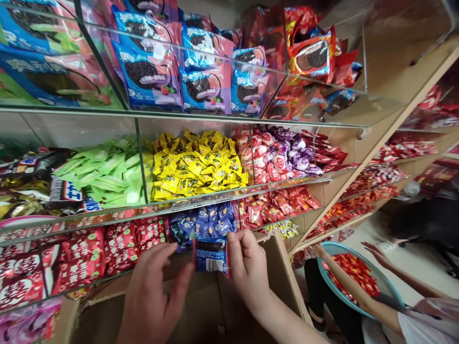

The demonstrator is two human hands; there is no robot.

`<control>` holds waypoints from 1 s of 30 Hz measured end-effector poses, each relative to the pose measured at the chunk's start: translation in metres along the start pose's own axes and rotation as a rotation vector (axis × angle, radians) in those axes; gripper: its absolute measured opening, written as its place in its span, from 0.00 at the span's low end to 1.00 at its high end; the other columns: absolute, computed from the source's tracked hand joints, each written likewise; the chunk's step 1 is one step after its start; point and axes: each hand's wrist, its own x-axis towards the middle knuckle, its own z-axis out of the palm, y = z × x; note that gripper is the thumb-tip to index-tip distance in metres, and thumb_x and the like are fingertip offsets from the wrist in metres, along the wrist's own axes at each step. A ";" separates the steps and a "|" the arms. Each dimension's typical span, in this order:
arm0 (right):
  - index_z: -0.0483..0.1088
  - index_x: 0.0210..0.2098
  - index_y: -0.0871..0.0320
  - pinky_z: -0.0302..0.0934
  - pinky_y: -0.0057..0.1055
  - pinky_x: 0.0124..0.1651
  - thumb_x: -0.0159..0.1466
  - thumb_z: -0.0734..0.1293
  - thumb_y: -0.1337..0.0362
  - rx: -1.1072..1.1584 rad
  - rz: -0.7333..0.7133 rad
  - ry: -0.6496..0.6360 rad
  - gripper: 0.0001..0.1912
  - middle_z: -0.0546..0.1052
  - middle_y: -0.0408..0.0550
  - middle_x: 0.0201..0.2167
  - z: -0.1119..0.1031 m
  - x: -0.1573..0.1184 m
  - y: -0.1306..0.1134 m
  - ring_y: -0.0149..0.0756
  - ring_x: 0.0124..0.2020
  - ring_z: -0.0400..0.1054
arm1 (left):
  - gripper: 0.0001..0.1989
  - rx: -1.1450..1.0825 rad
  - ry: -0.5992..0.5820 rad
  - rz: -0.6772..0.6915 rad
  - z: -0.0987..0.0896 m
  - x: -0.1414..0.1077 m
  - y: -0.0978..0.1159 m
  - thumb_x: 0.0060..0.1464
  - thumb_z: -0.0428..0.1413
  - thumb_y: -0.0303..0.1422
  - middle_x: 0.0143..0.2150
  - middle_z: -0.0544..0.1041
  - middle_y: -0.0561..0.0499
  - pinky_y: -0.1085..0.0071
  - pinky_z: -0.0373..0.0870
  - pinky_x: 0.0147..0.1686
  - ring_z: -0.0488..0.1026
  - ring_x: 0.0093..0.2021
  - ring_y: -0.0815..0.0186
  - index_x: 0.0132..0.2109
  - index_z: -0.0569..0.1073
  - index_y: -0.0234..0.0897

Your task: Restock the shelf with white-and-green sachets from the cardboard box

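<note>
A small blue packet with a barcode (211, 255) hangs between my hands, above an open cardboard box (283, 272). My right hand (247, 263) pinches its right edge between thumb and fingers. Just left of the packet is my left hand (154, 286), with thumb and fingers apart and nothing between them. Behind the packet, blue-wrapped sweets (211, 217) fill a lower shelf compartment. Red packets (84, 255) lie in the compartments to the left, and yellow-wrapped sweets (197, 165) are heaped on the shelf above.
Glass-fronted shelves hold blue and pink cookie packets (148, 71) at the top and green packets (103, 169) at mid-left. A wooden side panel (380, 129) slants at right. Beyond it, a person's arms (351, 286) are around a teal basin (394, 296) of red sweets.
</note>
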 end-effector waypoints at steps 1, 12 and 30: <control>0.54 0.23 0.56 0.48 0.19 0.17 0.64 0.55 0.63 0.022 0.020 -0.044 0.13 0.59 0.35 0.12 0.000 0.000 -0.003 0.23 0.13 0.55 | 0.22 0.030 -0.020 0.143 0.002 -0.001 0.000 0.48 0.55 0.38 0.45 0.69 0.43 0.63 0.68 0.42 0.68 0.44 0.57 0.50 0.62 0.37; 0.63 0.42 0.54 0.61 0.27 0.38 0.58 0.64 0.61 0.410 0.207 -0.309 0.13 0.70 0.45 0.36 -0.014 -0.001 0.000 0.30 0.36 0.65 | 0.34 -0.917 -0.142 -0.720 -0.010 -0.006 0.037 0.45 0.59 0.35 0.53 0.69 0.50 0.70 0.69 0.46 0.69 0.50 0.61 0.58 0.53 0.50; 0.64 0.35 0.56 0.60 0.23 0.34 0.46 0.73 0.66 0.829 0.417 -0.317 0.19 0.73 0.39 0.29 0.009 -0.010 0.009 0.26 0.29 0.66 | 0.23 -1.102 -0.089 -1.003 -0.001 -0.006 0.023 0.34 0.65 0.38 0.28 0.78 0.55 0.78 0.70 0.29 0.73 0.28 0.70 0.40 0.69 0.41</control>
